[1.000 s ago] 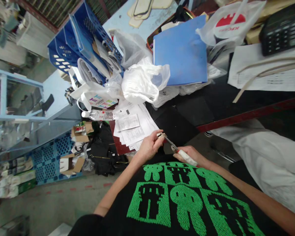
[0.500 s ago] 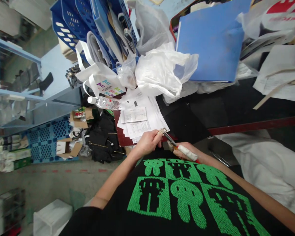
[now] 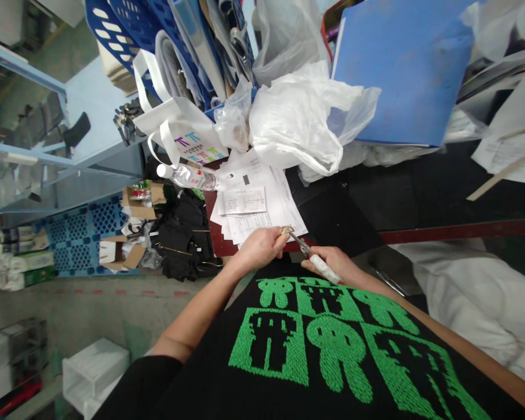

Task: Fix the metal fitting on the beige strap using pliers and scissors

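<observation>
My left hand [image 3: 265, 244] is closed in a pinch near the table's front edge. Between its fingertips sits a small gold-coloured metal piece [image 3: 287, 230], too small to name. My right hand [image 3: 332, 261] is wrapped round the pliers [image 3: 321, 267], whose handle has a white covering. The long thin jaws of the pliers reach up and left to the metal piece and appear to touch it. Whether the jaws are closed on it I cannot tell. Just beyond both hands lie loose printed papers [image 3: 258, 219], with a smaller slip [image 3: 244, 200] on top.
A water bottle [image 3: 188, 177] lies left of the papers, below a white paper bag [image 3: 181, 125]. Behind them are a white plastic bag [image 3: 295, 119], blue file racks [image 3: 126, 29] and a blue folder [image 3: 402, 73]. White cloth [image 3: 472, 291] hangs at right; black garments [image 3: 184, 239] lie lower left.
The pliers' jaws have turned a little and lie closer to the metal piece in my left hand. My view has shifted slightly. Both hands keep their hold.
</observation>
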Demonstrator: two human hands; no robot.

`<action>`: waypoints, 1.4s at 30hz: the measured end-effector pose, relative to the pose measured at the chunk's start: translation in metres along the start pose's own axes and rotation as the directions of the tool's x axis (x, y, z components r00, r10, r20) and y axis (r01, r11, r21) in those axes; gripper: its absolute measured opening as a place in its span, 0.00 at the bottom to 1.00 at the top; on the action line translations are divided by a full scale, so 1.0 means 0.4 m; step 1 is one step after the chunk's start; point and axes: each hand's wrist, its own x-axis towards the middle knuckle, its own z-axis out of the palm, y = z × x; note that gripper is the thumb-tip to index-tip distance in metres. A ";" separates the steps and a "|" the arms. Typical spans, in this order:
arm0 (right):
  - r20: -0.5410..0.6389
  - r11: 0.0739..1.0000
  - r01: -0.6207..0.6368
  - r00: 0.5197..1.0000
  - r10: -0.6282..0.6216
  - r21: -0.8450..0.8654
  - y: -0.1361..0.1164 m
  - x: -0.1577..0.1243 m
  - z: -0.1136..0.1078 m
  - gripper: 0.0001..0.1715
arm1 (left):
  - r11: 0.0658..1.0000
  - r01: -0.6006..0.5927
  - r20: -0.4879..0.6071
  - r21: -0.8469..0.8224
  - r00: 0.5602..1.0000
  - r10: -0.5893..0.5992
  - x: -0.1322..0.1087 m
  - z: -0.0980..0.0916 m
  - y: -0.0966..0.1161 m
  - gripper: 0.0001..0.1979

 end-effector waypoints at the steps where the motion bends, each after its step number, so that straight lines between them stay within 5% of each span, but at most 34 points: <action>1: -0.008 1.000 0.003 1.000 -0.003 -0.001 -0.002 0.001 -0.001 0.21 | 1.000 0.000 0.006 -0.015 1.000 0.000 0.003 -0.003 0.000 0.21; 11: -0.075 0.993 -0.010 0.997 0.019 0.121 0.043 0.033 0.031 0.23 | 0.964 0.018 0.055 -0.264 0.998 -0.004 0.049 -0.002 -0.043 0.19; 18: -0.075 0.983 -0.006 0.997 0.020 0.185 0.060 0.066 0.076 0.27 | 0.935 0.000 -0.086 -0.354 0.996 -0.033 0.096 0.044 -0.097 0.16; 22: -0.045 0.984 -0.020 0.999 0.028 0.176 0.065 0.080 0.081 0.27 | 0.962 -0.019 -0.142 -0.274 0.990 -0.020 0.101 0.050 -0.109 0.19; 31: -0.055 0.992 -0.084 0.995 0.089 0.098 0.039 0.087 0.069 0.23 | 0.996 0.013 -0.067 -0.092 0.998 -0.019 0.108 0.022 -0.133 0.22; 42: 0.058 0.943 -0.192 0.981 0.183 0.270 0.001 0.121 0.073 0.21 | 0.915 0.089 -0.003 -0.394 0.995 -0.098 0.178 0.040 -0.183 0.13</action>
